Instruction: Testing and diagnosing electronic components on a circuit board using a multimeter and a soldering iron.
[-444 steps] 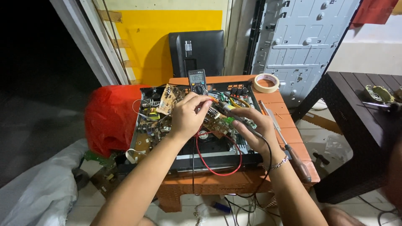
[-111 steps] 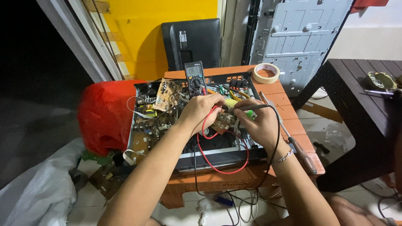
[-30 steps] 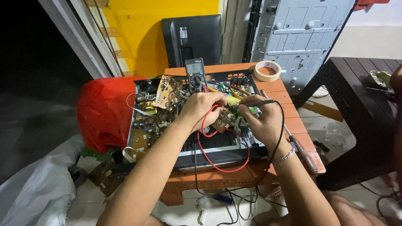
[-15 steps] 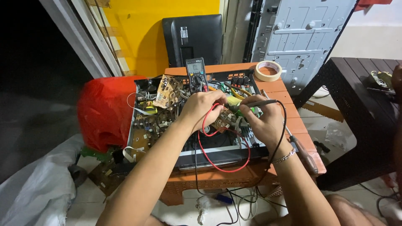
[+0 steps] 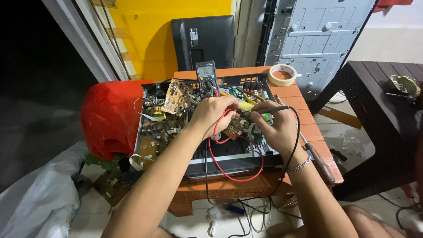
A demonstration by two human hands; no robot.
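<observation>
An opened electronic chassis (image 5: 145, 132) full of circuit boards lies on a small orange table (image 5: 308, 132). My left hand (image 5: 211, 115) pinches the red probe, whose red lead (image 5: 229, 169) loops toward me. The black probe (image 5: 264, 111) is gripped in my right hand (image 5: 275, 130), its black lead curving round my wrist. Both probe tips meet over a small brown board (image 5: 233, 128) in the middle of the chassis. A digital multimeter (image 5: 206, 77) stands at the chassis' far edge.
A roll of tape (image 5: 282, 75) and a screwdriver (image 5: 319, 161) lie on the table's right side. A red plastic bag (image 5: 108, 119) hangs at the left. A black monitor (image 5: 202, 39), a grey metal panel (image 5: 317, 39) and a dark side table (image 5: 379, 101) surround it.
Long ago both hands handled the boards without probes. In the last second my hands and the probes have stayed almost still; only the view shifted slightly.
</observation>
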